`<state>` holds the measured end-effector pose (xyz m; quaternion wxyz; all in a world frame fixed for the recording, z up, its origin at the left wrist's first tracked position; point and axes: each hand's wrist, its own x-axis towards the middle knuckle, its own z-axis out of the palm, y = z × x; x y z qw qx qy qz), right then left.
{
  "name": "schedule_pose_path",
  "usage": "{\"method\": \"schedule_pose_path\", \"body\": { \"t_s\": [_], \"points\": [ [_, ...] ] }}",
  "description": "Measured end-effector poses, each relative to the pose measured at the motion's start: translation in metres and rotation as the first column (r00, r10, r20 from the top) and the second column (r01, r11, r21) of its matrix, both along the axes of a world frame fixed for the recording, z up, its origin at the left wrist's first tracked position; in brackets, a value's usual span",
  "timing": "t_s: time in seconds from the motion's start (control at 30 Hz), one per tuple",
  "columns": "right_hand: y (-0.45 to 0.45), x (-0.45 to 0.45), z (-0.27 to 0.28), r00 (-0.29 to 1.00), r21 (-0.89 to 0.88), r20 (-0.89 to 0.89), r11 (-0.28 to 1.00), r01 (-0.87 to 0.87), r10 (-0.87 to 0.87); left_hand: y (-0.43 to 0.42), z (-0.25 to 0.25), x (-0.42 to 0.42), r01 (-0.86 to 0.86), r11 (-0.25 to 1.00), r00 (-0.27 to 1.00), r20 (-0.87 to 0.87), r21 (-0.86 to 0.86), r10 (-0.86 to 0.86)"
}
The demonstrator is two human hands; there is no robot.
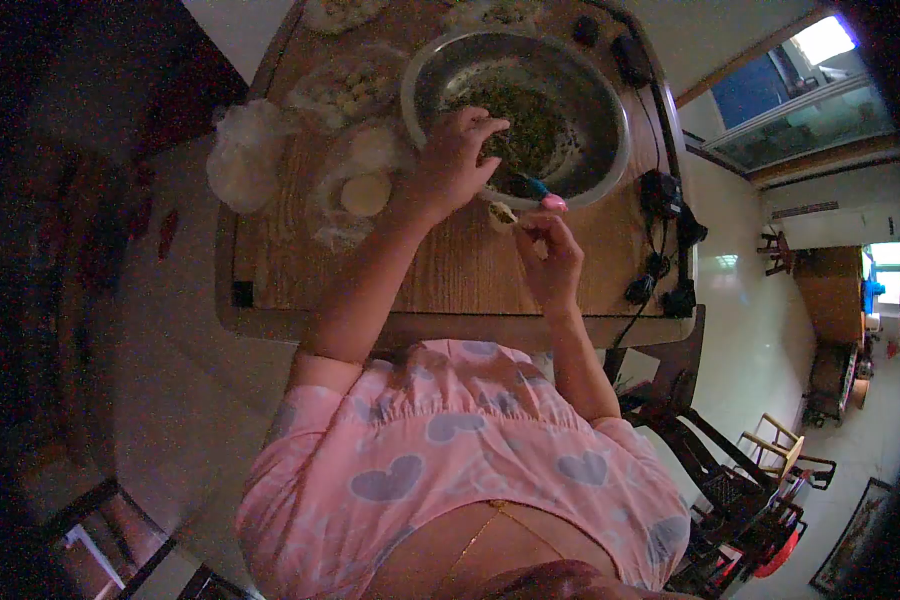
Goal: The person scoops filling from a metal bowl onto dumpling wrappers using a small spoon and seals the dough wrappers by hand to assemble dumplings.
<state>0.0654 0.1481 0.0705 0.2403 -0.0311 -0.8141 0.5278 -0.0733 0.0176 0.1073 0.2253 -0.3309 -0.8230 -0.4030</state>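
A large metal bowl (608,110) holds a chopped green filling (540,130). My left hand (460,162) is over the bowl's near-left rim, its thumb and fingers curved and apart, with nothing visible between them. Just outside the near rim, my right hand (552,258) pinches the edge of a pale dough wrapper (502,216) with some filling on it. A spoon (548,198) with a teal and pink handle leans over the near rim, its lower end in the filling. Left of my left forearm lies a round stack of pale dough wrappers (367,194).
Small pale dough pieces (355,95) lie on plastic at the back left. A crumpled plastic bag (242,160) hangs at the wooden table's (440,270) left edge. Black cables and adapters (658,195) run along the right edge. A dark chair (710,460) stands at the right.
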Motion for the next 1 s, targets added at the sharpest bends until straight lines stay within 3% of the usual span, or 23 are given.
{"method": "schedule_pose_path", "body": {
  "t_s": [0.1,0.17,0.27,0.37,0.47,0.57,0.67,0.77,0.87,0.97,1.0],
  "points": [
    [-0.002,0.001,0.002,1.0,-0.074,0.007,0.997,0.012,-0.011,-0.005,0.0,0.014,0.076,0.953,0.964,0.224,0.294,-0.146],
    [-0.005,0.002,0.009,0.999,-0.145,0.034,0.989,0.031,-0.027,-0.007,-0.013,0.022,0.042,0.922,0.918,0.349,0.384,-0.187],
    [-0.007,0.002,0.002,0.998,-0.239,0.056,0.971,-0.015,0.029,-0.009,-0.031,0.025,-0.045,0.926,0.858,0.489,0.374,-0.156],
    [-0.01,0.001,0.002,1.0,-0.162,0.013,0.987,-0.026,0.029,-0.013,-0.025,0.047,-0.117,0.846,0.678,0.664,0.52,-0.315],
    [-0.011,0.003,-0.004,0.999,-0.157,-0.016,0.987,-0.033,0.03,-0.016,-0.054,0.062,0.027,0.875,0.667,0.643,0.484,-0.376],
    [-0.014,-0.001,-0.011,0.997,-0.18,-0.07,0.984,0.005,-0.018,-0.016,-0.029,0.082,-0.033,0.806,0.542,0.688,0.591,-0.483],
    [-0.017,0.0,-0.027,1.0,-0.207,0.019,0.978,0.019,-0.015,-0.02,-0.029,0.084,-0.213,0.67,0.293,0.7,0.711,-0.651],
    [-0.021,0.003,-0.037,0.991,-0.26,0.13,0.966,0.005,0.03,-0.021,-0.041,0.086,-0.23,0.717,0.346,0.744,0.658,-0.571],
    [-0.027,0.005,-0.044,0.992,-0.102,0.126,0.995,-0.001,0.014,-0.02,-0.066,0.088,-0.133,0.778,0.562,0.694,0.613,-0.45],
    [-0.029,0.002,-0.07,0.985,-0.498,0.161,0.867,0.026,0.063,-0.017,-0.053,0.095,-0.298,0.737,0.488,0.76,0.607,-0.429],
    [-0.031,0.002,-0.066,0.988,-0.395,0.146,0.919,0.021,0.04,-0.018,-0.054,0.095,-0.311,0.729,0.469,0.765,0.61,-0.44]
  ]
}}
